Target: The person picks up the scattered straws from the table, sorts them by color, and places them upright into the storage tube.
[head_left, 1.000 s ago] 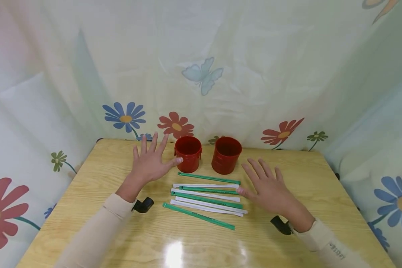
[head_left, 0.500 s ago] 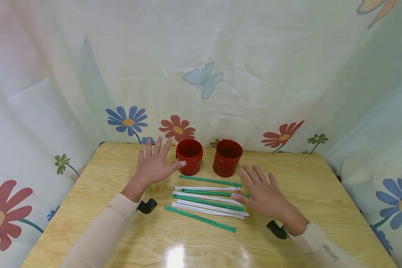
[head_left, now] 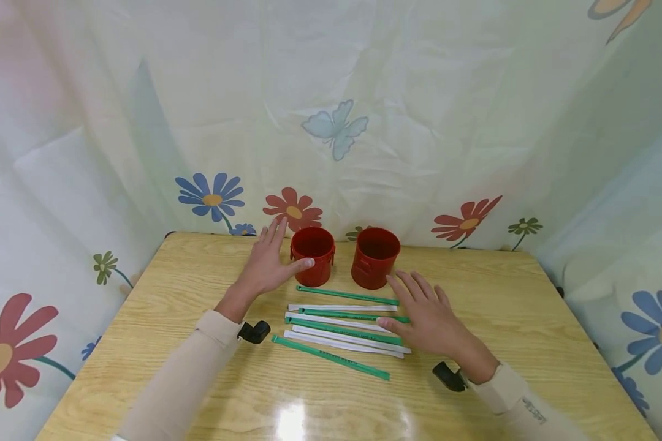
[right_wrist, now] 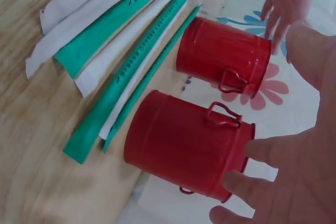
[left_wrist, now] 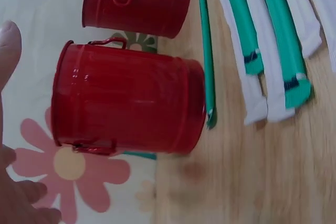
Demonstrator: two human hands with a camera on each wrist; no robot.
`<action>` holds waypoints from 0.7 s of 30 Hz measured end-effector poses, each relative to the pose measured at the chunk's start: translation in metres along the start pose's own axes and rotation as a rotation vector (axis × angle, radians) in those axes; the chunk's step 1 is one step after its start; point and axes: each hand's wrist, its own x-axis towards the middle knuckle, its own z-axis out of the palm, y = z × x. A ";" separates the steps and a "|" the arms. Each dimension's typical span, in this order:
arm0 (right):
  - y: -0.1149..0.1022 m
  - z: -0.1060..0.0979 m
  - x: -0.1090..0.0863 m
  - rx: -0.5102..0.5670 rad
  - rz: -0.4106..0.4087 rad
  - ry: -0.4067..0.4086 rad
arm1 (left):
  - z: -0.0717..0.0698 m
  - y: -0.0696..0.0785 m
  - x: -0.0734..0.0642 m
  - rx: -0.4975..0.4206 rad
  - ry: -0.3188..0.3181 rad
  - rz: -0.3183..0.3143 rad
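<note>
Two small red metal buckets with side handles stand upright side by side at the back of the table. My left hand [head_left: 266, 266] is beside the left bucket [head_left: 314, 272], fingers straight and thumb stretched across its front in the head view. With fingers spread, my right hand [head_left: 431, 320] hovers by the right bucket [head_left: 371, 274], and its thumb overlaps the right ends of some strips. Before the buckets lie several long, flat paper-wrapped strips, like wrapped straws: white ones [head_left: 342, 308] and green ones with dark print [head_left: 336, 358]. Neither hand holds anything.
A light wood table [head_left: 209, 392] bears everything. Behind it and at both sides hangs a pale curtain [head_left: 419, 122] printed with flowers and a butterfly. A black wrist camera [head_left: 254, 332] sits under the left wrist, another camera [head_left: 449, 376] under the right.
My left hand has moved right, closer to the left bucket, and its fingers have drawn together. My right hand has shifted left toward the right bucket and strips. Buckets and strips stay in place.
</note>
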 end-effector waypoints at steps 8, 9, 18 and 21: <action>0.000 0.006 0.002 0.059 0.012 -0.012 | 0.009 -0.006 0.008 -0.272 0.024 -0.008; 0.000 0.006 0.003 0.059 0.011 -0.009 | 0.010 -0.006 0.009 -0.297 0.034 -0.012; 0.000 0.008 0.004 0.063 0.015 0.039 | 0.018 -0.014 0.017 -0.556 0.112 -0.025; 0.002 0.008 0.004 0.065 0.011 0.043 | 0.020 -0.018 0.019 -0.586 0.100 -0.009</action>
